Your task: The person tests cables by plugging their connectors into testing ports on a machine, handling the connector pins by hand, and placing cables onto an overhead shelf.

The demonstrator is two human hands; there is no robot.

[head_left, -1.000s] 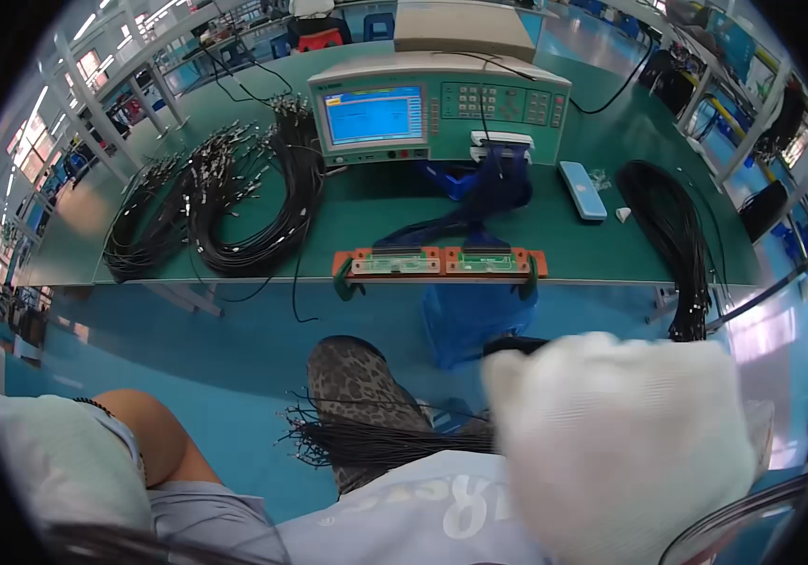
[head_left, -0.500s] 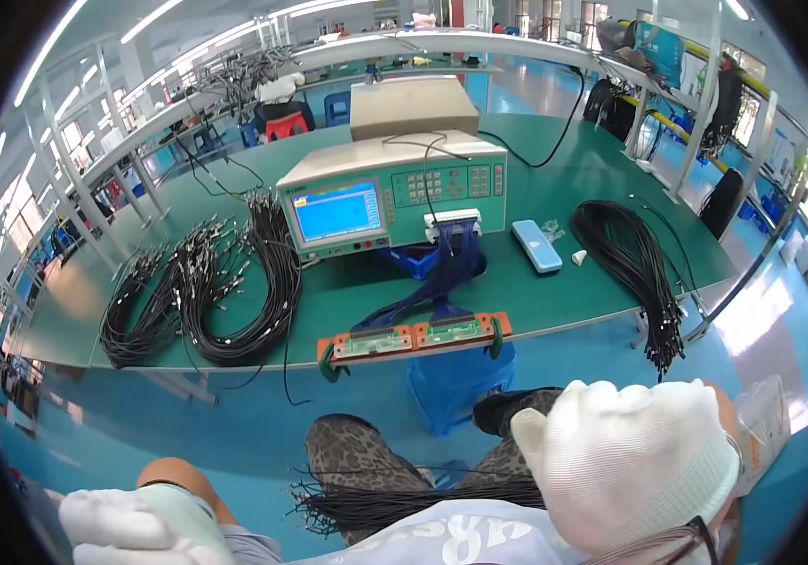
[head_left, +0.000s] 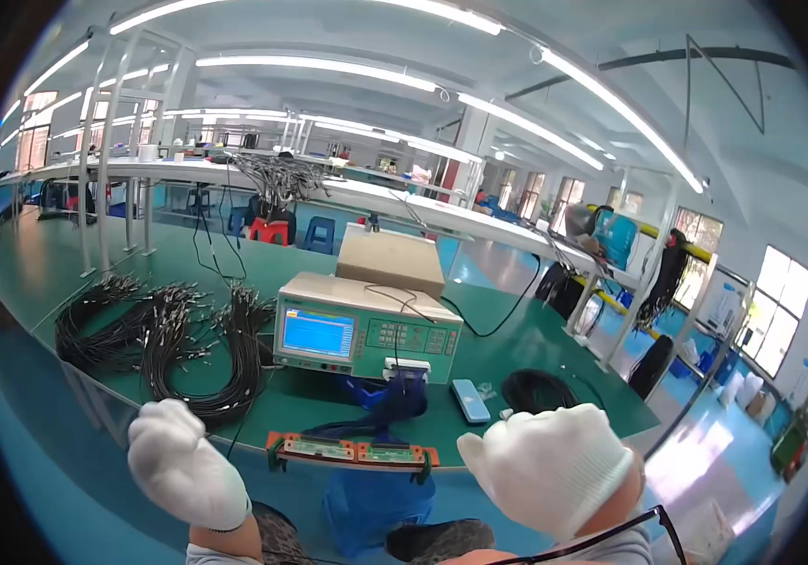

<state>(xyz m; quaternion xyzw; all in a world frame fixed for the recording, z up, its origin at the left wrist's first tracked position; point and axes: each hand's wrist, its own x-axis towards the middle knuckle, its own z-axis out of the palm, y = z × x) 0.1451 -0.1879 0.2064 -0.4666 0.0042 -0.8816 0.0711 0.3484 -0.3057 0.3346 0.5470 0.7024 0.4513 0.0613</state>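
My left hand (head_left: 187, 461), in a white knit glove, is raised with its fingers curled into a fist, just in front of the black cable bundles (head_left: 201, 367) on the left of the table. Nothing shows in it. My right hand (head_left: 554, 471), gloved alike, is closed too, its thumb sticking out to the left. It covers part of the coiled black cables (head_left: 540, 388) at the right. Between the hands stands a tester (head_left: 366, 325) with a lit blue screen. Dark blue ribbon cables run from it to an orange connector fixture (head_left: 352, 452) at the table's front edge.
A light blue case (head_left: 470, 401) lies right of the tester, and a beige box (head_left: 390, 259) stands behind it. A white shelf (head_left: 394, 202) on metal posts crosses the back. A blue stool (head_left: 376, 508) sits under the front edge. A dark glasses-like frame (head_left: 658, 524) shows lower right.
The view has tilted up, showing more ceiling. My left hand has risen from the lower edge to the table front. My right hand remains closed and now overlaps the table edge.
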